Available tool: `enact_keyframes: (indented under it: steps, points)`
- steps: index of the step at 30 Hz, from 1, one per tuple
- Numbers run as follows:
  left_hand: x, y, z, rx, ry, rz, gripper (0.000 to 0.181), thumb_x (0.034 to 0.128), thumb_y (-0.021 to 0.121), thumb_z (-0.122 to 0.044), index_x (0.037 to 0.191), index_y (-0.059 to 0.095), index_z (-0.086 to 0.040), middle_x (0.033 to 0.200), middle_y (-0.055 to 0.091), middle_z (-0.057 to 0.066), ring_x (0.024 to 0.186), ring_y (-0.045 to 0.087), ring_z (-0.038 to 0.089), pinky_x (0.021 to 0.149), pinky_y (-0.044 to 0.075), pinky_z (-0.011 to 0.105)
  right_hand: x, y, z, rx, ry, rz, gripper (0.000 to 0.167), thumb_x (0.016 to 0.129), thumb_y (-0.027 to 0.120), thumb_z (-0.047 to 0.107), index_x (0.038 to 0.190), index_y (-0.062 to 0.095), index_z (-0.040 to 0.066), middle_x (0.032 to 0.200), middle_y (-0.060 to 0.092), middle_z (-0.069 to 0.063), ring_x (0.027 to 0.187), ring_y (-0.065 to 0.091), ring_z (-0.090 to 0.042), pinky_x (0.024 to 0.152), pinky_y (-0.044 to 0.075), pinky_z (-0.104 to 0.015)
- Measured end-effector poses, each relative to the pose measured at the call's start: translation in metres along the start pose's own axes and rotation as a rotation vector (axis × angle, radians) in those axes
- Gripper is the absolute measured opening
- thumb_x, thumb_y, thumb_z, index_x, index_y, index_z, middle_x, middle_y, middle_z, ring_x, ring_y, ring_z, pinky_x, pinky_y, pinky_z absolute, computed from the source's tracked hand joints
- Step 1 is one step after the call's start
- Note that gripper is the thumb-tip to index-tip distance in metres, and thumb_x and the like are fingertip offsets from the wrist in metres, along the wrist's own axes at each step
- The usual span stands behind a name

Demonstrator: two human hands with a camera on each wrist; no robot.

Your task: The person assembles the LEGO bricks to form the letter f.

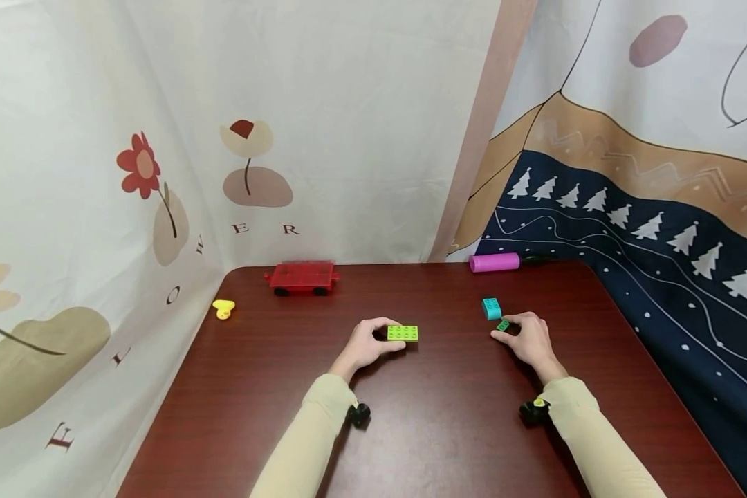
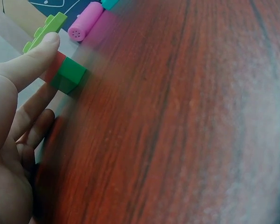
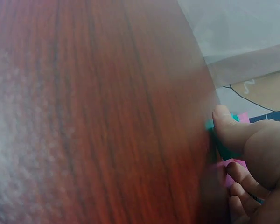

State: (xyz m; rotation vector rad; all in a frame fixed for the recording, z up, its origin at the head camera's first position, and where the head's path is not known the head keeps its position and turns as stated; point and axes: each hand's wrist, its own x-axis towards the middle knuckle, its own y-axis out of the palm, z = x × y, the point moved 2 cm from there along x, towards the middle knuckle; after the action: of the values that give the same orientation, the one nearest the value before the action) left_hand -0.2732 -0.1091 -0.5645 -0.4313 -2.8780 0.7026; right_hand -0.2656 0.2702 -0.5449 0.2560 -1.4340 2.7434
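In the head view my left hand (image 1: 367, 346) pinches a lime green brick (image 1: 402, 333) between thumb and fingers. The left wrist view shows this lime brick (image 2: 45, 31) on top, with a red brick (image 2: 54, 66) and a dark green brick (image 2: 70, 75) below it, beside my left thumb. My right hand (image 1: 531, 342) holds a small dark green brick (image 1: 503, 325) between thumb and fingers. Just behind that brick lies a teal brick (image 1: 491, 308). From the right wrist view, my right hand (image 3: 256, 158) partly hides the green brick (image 3: 227, 150).
A red wheeled base (image 1: 302, 278) stands at the table's back left, with a yellow piece (image 1: 223, 308) near the left edge. Along the back right edge lies a pink cylinder (image 1: 494, 263). Printed cloths (image 1: 348, 138) hang behind the brown table (image 1: 436, 429).
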Motion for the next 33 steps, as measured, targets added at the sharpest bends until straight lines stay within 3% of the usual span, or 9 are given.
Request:
enact_keyframes:
  steps: [9,16,24,29,33]
  points:
    - [0.0,0.0,-0.002,-0.01,-0.007,0.0,0.035,0.0829,0.092,-0.027,0.115,0.079,-0.027,0.103,0.072,-0.009,0.099,0.06,0.016,0.09,0.05,0.037,0.002,-0.003,0.006,0.054,0.045,-0.031,0.053,0.092,0.084,0.028,0.133,0.07,-0.002,0.119,0.073,-0.027,0.107,0.067,-0.043,0.093,0.053,-0.058]
    - [-0.001,0.0,-0.003,-0.01,-0.013,-0.004,0.035,0.0829,0.092,-0.027,0.115,0.079,-0.028,0.101,0.072,-0.008,0.098,0.06,0.016,0.088,0.051,0.037,0.004,-0.001,0.021,0.115,0.028,-0.063,0.053,0.092,0.084,0.024,0.137,0.068,0.001,0.11,0.077,-0.023,0.099,0.072,-0.037,0.09,0.055,-0.056]
    - [-0.002,0.0,-0.002,-0.009,-0.013,-0.01,0.035,0.0822,0.093,-0.028,0.114,0.079,-0.029,0.1,0.072,-0.009,0.098,0.06,0.016,0.088,0.05,0.037,0.008,0.011,0.045,0.161,-0.06,-0.052,0.047,0.091,0.086,0.024,0.131,0.073,0.004,0.111,0.074,-0.019,0.09,0.072,-0.029,0.08,0.059,-0.045]
    - [-0.002,0.0,-0.001,-0.014,-0.01,-0.01,0.034,0.0829,0.092,-0.028,0.114,0.079,-0.028,0.101,0.071,-0.008,0.098,0.06,0.017,0.087,0.051,0.038,0.011,0.022,0.069,0.209,-0.15,-0.018,0.044,0.09,0.086,0.023,0.128,0.074,0.004,0.101,0.074,-0.012,0.087,0.07,-0.025,0.077,0.057,-0.04]
    - [-0.002,0.001,0.0,-0.018,-0.007,-0.012,0.034,0.0833,0.092,-0.028,0.115,0.079,-0.027,0.102,0.071,-0.007,0.098,0.06,0.018,0.087,0.051,0.038,0.012,0.031,0.09,0.249,-0.202,0.006,0.044,0.089,0.087,0.022,0.128,0.074,0.005,0.105,0.071,-0.01,0.087,0.069,-0.022,0.076,0.057,-0.036]
